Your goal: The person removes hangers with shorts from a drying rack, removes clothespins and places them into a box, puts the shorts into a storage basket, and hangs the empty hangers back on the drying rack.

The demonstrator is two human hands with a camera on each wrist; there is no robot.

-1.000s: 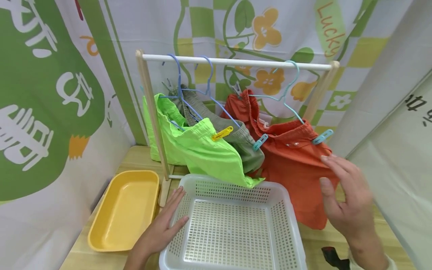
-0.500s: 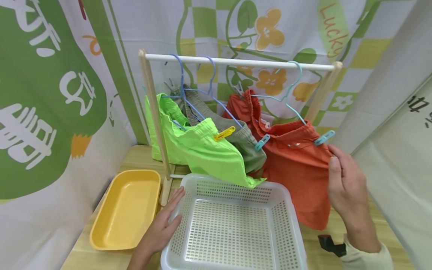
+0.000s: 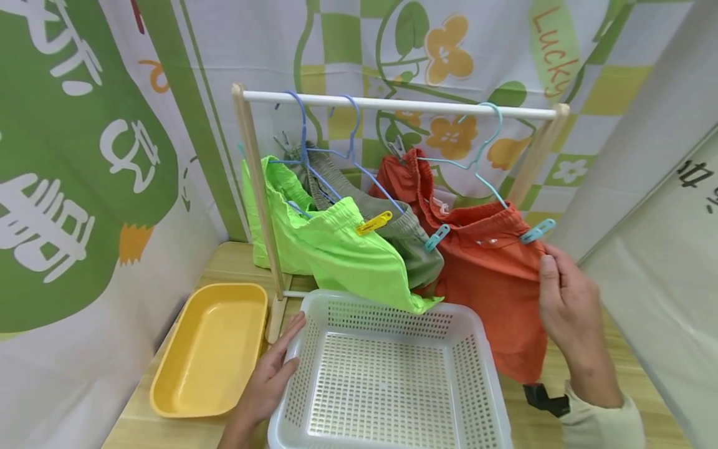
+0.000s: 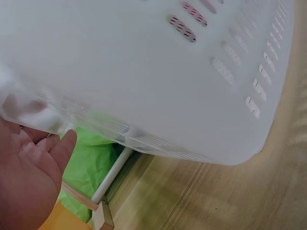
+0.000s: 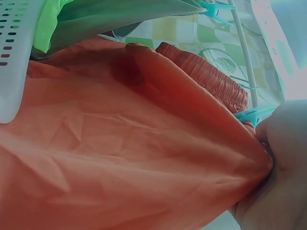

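In the head view, my right hand [image 3: 572, 305] pinches the side edge of the red shorts [image 3: 488, 299], just below a light blue clip [image 3: 537, 231]. The right wrist view shows the cloth of the red shorts [image 5: 144, 143] drawn to a point at the fingers. The shorts hang from a mint hanger [image 3: 477, 163]. My left hand [image 3: 268, 374] rests against the left rim of a white perforated basket [image 3: 482, 349], fingers mostly straight. From the left wrist, the basket's outer wall [image 4: 120, 57] fills much of the view, with the left hand [image 4: 31, 167] at its rim.
Bright green shorts [image 3: 336, 243] and grey-green shorts [image 3: 415, 249] hang on blue hangers from the wooden rack's white rod [image 3: 404, 106]. A yellow clip [image 3: 374, 222] holds the green pair. A yellow tray [image 3: 207, 349] stands left of the basket. Printed curtains surround the table.
My right hand has come to the red shorts' side edge, taken hold of it, and moved slightly left with it. The left hand stays at the basket rim.
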